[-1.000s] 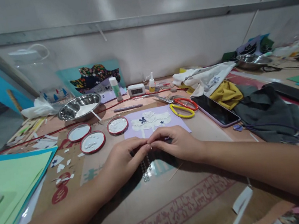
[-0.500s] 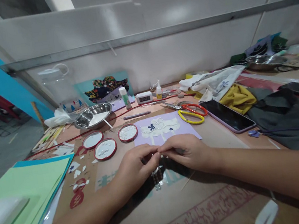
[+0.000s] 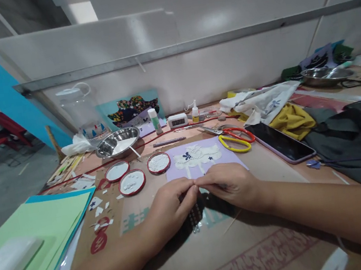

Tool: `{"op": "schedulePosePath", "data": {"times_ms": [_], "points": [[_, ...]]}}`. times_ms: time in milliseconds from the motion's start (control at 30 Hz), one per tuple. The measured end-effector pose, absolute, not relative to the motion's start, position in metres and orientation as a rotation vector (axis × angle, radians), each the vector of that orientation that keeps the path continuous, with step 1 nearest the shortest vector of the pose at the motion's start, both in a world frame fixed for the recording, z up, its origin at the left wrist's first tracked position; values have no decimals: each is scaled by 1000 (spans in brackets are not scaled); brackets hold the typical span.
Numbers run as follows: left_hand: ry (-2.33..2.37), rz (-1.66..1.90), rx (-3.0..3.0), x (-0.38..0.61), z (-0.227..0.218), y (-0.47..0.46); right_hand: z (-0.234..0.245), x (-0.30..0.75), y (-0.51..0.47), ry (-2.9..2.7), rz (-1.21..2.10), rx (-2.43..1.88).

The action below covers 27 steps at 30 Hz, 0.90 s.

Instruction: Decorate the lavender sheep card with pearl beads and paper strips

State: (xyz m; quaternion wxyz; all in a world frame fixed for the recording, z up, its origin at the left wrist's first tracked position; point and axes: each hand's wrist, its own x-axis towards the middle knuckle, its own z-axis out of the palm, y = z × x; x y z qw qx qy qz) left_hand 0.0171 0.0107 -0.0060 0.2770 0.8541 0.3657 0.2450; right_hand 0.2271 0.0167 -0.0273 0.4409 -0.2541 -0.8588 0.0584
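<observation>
My left hand (image 3: pixel 174 206) and my right hand (image 3: pixel 234 185) meet at the fingertips over the near edge of a purple sheet (image 3: pixel 237 160). Both are closed in a pinch; whatever sits between the fingers is too small or hidden to name. On the purple sheet is a white fabric shape (image 3: pixel 197 154) with dark flower motifs and white beads. Beneath my hands lies a strip of small shiny gems (image 3: pixel 195 224), partly in shadow. Left of the sheet stand red-rimmed lids, one of white beads (image 3: pixel 158 162), another of clear gems (image 3: pixel 132 182).
Scissors (image 3: pixel 236 140) and a phone (image 3: pixel 281 143) lie right of the sheet. Behind are a steel bowl (image 3: pixel 118 143), a glue stick (image 3: pixel 155 120), a small clock (image 3: pixel 177 121) and a glue bottle (image 3: pixel 195 111). Green paper (image 3: pixel 60 218) covers the left side; cloth scraps (image 3: pixel 288 122) lie at right.
The view has shifted slightly, so everything sits a little further right and lower. My hands stay pinched together, with the fingertips slightly closer in.
</observation>
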Motion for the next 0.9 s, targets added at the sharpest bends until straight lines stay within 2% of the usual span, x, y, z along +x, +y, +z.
{"op": "schedulePosePath", "data": {"times_ms": [567,900], "points": [[1005,707,2368,16,-8,15,-23,226,17,-2153,414,-801],[1005,604,2446,16,-11,15,-22,224,13,-2242,512,-853]]}}
